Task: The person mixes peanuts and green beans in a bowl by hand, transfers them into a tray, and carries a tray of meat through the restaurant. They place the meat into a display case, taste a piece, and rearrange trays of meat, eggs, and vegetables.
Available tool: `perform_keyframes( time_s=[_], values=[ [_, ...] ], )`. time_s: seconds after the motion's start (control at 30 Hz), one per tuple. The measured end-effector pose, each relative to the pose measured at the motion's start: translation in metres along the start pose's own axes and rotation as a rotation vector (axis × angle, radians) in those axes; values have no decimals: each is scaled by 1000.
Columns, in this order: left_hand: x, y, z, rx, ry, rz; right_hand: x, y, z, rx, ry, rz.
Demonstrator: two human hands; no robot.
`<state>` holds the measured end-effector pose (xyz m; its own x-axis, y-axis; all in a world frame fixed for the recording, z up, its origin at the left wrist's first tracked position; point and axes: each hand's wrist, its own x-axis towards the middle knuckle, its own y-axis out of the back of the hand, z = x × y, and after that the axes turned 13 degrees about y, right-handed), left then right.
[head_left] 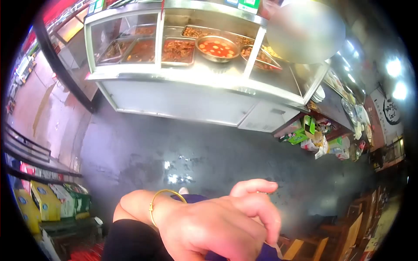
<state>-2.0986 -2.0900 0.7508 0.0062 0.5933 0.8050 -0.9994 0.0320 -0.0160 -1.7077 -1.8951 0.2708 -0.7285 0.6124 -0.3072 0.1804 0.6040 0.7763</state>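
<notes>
My left hand [217,228] comes in from the lower left, back upward, over the dark blue clothing [267,253] at the bottom edge. Its fingers curl downward, the outermost one bent and standing a little apart. The fingertips and palm are turned away, so whatever they grip, if anything, is hidden. A thin gold bangle [151,208] circles the wrist, above a black sleeve [133,239]. Nothing of my right hand can be made out.
A glass-sided food counter [174,98] stands ahead, with trays and a bowl of red soup [217,47] inside. Boxes [305,132] sit by its right end; cartons [45,202] stand at left. Wooden chairs [350,230] are lower right. Wet patches shine on the dark floor [143,143].
</notes>
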Motion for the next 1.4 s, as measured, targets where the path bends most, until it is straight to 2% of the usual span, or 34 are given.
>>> perform_keyframes(
  time_s=[0.07, 0.1, 0.13, 0.2, 0.27, 0.3, 0.4, 0.43, 0.53, 0.63, 0.7, 0.73, 0.77, 0.83, 0.87, 0.93, 0.97, 1.0, 1.03, 1.1, 1.13, 1.2, 1.23, 1.27, 1.3, 1.33, 1.37, 1.4],
  values=[
    [1, 50, 26, -62, 390, -84, 46, 34, -90, 22, 26, 6],
    [-7, 68, 9, -141, 369, -4, 61, 41, -112, 35, 31, 8],
    [-12, 88, -6, -183, 389, 95, 82, 29, -102, 118, -9, -42],
    [-27, 119, -32, -158, 517, 368, 114, 39, -135, 101, 123, 5],
    [-35, 139, -59, -267, 600, 681, 149, 53, -152, 88, 147, -67],
    [-51, 161, -77, -156, 601, 595, 167, 60, -156, 74, 155, -114],
    [-53, 194, -115, -121, 681, 924, 245, 85, -169, 100, 255, -100],
    [-60, 204, -128, -196, 706, 1051, 273, 101, -193, 97, 314, -92],
    [-79, 237, -161, -208, 758, 1287, 382, 112, -212, 226, 405, -98],
    [-92, 260, -189, -271, 666, 1547, 472, 153, -298, 235, 580, -103],
    [-84, 275, -202, -313, 549, 1629, 536, 163, -333, 314, 667, -75],
    [-83, 276, -206, -343, 491, 1685, 566, 173, -355, 300, 635, -121],
    [-85, 279, -214, -285, 494, 1726, 594, 181, -380, 284, 786, -28],
    [-87, 291, -231, -288, 476, 1823, 651, 186, -416, 339, 831, -7],
    [-88, 301, -240, -286, 469, 1865, 670, 191, -442, 344, 830, 50],
    [-90, 331, -270, -345, 528, 1879, 718, 185, -474, 715, 764, 64],
    [-93, 349, -291, -442, 521, 1871, 741, 185, -490, 804, 786, 109],
    [-95, 369, -314, -444, 560, 1824, 753, 190, -514, 889, 707, 134],
    [-95, 392, -339, -485, 584, 1808, 772, 191, -527, 911, 735, 201],
    [-95, 441, -394, -587, 609, 1712, 818, 190, -547, 944, 667, 332],
    [-84, 466, -412, -632, 633, 1668, 848, 190, -552, 836, 796, 428],
    [-63, 510, -454, -591, 644, 1639, 899, 195, -565, 884, 809, 521],
    [-56, 529, -472, -588, 567, 1585, 922, 200, -567, 784, 812, 579],
    [-59, 545, -507, -613, 520, 1636, 939, 204, -569, 687, 817, 635],
    [-54, 560, -523, -515, 476, 1649, 945, 212, -578, 720, 688, 589],
    [-49, 571, -533, -418, 430, 1657, 950, 215, -589, 696, 698, 597],
    [-43, 578, -536, -385, 395, 1715, 1000, 216, -558, 311, 806, 695],
    [-36, 583, -536, -351, 358, 1776, 1021, 220, -554, 393, 845, 662]
  ],
)
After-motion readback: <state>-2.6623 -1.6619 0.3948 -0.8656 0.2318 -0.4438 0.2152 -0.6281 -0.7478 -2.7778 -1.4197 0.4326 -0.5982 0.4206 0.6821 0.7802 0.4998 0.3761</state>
